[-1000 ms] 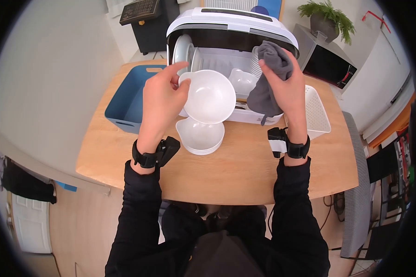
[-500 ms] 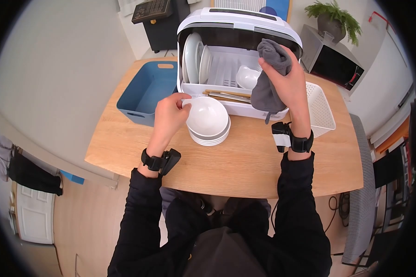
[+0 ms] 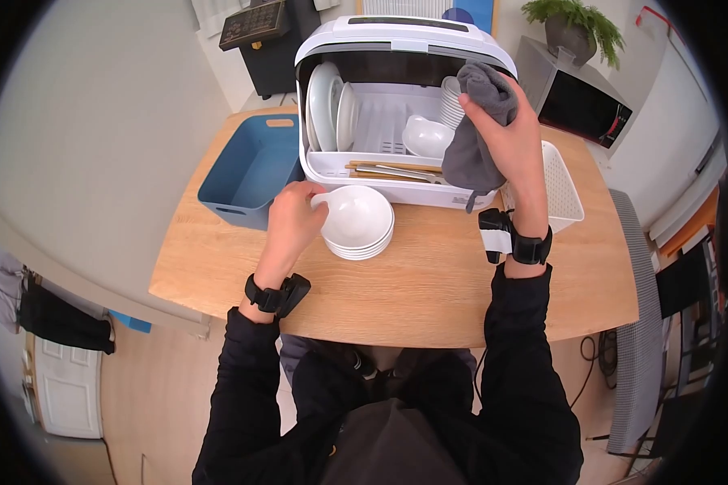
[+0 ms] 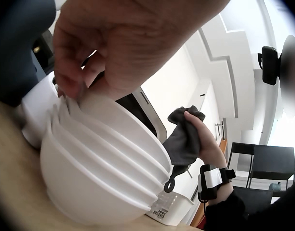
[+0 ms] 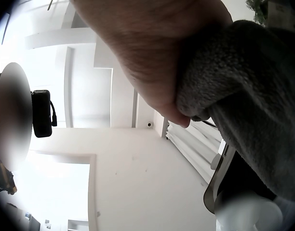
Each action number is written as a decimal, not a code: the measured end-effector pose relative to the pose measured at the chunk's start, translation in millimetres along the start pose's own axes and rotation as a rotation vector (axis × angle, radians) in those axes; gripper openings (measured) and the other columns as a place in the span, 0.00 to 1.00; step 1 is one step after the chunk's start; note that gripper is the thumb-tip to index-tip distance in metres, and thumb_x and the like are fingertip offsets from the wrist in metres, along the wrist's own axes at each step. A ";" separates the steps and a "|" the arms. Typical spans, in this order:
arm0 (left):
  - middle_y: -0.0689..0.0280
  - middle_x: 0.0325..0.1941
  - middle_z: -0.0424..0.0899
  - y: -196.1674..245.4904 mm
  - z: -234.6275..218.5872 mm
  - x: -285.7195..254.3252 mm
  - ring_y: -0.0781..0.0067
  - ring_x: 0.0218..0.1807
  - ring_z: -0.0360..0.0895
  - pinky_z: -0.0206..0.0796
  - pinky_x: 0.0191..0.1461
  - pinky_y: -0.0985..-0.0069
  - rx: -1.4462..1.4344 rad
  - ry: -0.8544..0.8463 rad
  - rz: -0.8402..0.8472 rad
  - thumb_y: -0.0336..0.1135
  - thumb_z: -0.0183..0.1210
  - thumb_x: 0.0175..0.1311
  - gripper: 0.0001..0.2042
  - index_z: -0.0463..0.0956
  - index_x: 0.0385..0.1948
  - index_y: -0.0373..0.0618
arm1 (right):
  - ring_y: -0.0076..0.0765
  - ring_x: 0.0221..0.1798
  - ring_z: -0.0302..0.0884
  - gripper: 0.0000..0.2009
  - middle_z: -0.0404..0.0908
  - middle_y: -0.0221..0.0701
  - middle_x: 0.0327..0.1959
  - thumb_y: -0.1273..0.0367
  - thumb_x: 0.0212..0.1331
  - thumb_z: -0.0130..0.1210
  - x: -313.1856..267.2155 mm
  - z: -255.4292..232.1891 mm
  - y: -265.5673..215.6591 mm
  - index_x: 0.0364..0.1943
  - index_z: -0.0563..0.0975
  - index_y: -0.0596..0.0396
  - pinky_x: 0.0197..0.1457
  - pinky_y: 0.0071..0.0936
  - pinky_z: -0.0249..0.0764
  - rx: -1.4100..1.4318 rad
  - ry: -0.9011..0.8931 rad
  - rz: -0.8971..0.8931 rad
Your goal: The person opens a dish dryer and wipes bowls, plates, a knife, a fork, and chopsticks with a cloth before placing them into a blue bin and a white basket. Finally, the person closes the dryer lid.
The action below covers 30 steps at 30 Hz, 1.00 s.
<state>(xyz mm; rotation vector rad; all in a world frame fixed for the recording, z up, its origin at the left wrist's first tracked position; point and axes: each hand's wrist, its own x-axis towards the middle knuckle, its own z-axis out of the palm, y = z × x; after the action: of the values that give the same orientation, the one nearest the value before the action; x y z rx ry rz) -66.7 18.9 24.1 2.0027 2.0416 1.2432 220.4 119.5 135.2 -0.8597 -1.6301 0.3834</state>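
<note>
A stack of several white bowls stands on the wooden table, each bowl with a small side handle. My left hand pinches the top bowl by its handle, and that bowl sits nested in the stack. In the left wrist view the rims of the stacked bowls lie close together under the fingers. My right hand grips a bunched grey cloth, held up before the right side of the dish cabinet. One end of the cloth hangs down with a loop.
Behind the stack, the open white dish cabinet holds plates, a bowl, stacked small dishes and chopsticks. A blue bin stands on the left, a white perforated basket on the right. A microwave is beyond.
My left hand has lowered the top bowl from above the stack down onto it, keeping hold of its handle. The right hand stays raised with the cloth.
</note>
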 end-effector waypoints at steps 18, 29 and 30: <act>0.58 0.38 0.86 77.7 30.5 124.8 0.54 0.39 0.83 0.75 0.42 0.63 0.310 -0.199 0.214 0.40 0.59 0.58 0.12 0.82 0.39 0.45 | 0.51 0.48 0.82 0.37 0.83 0.46 0.44 0.47 0.51 0.63 4.0 -28.6 13.9 0.59 0.66 0.56 0.50 0.38 0.75 -0.357 -0.132 0.201; 0.55 0.46 0.84 63.3 167.7 201.0 0.49 0.50 0.81 0.74 0.53 0.59 0.504 -0.403 0.338 0.29 0.56 0.57 0.15 0.78 0.47 0.45 | 0.49 0.47 0.83 0.36 0.83 0.44 0.44 0.45 0.50 0.65 3.8 -38.1 4.9 0.55 0.67 0.54 0.49 0.38 0.75 -0.374 -0.135 0.220; 0.54 0.45 0.84 61.0 169.1 207.6 0.49 0.50 0.81 0.74 0.53 0.60 0.496 -0.419 0.342 0.28 0.56 0.56 0.16 0.77 0.48 0.46 | 0.48 0.47 0.82 0.37 0.83 0.44 0.44 0.45 0.50 0.65 4.5 -37.4 6.0 0.55 0.67 0.55 0.49 0.38 0.75 -0.364 -0.128 0.220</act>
<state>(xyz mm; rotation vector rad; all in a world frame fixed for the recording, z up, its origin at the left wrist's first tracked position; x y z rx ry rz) 36.9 272.4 44.6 2.6236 1.9773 0.2775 257.6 119.0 143.9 -1.3189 -1.7576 0.3021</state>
